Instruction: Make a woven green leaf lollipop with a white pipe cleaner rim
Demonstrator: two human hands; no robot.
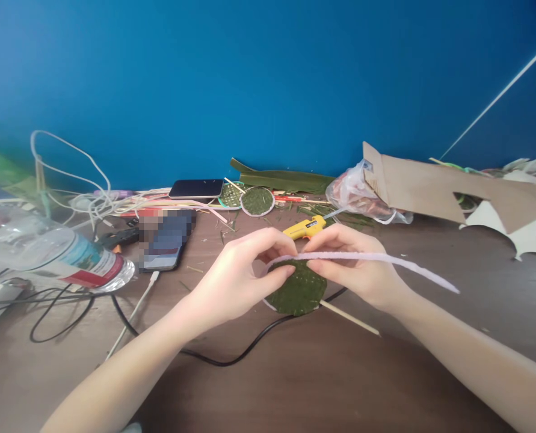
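Observation:
Between my hands is a round woven green leaf disc (297, 291) with a thin wooden stick (351, 317) jutting out at its lower right. A pale lilac pipe cleaner (376, 256) runs along the disc's top edge and left side, its loose end reaching out to the right. My left hand (245, 276) pinches the disc and pipe cleaner at the upper left, thumb on the disc's face. My right hand (353, 264) is closed on the pipe cleaner and the disc's upper right edge. Just behind my fingertips lies a yellow hot glue gun (304, 227).
Behind lie another rimmed leaf disc (257, 201), long green leaves (286, 179) and a dark phone (196, 188). At left are a plastic bottle (91, 264), a second phone (163, 246) and cables. Cut cardboard (421, 183) and a plastic bag (351, 186) stand at right. A black cord (231, 362) crosses the table.

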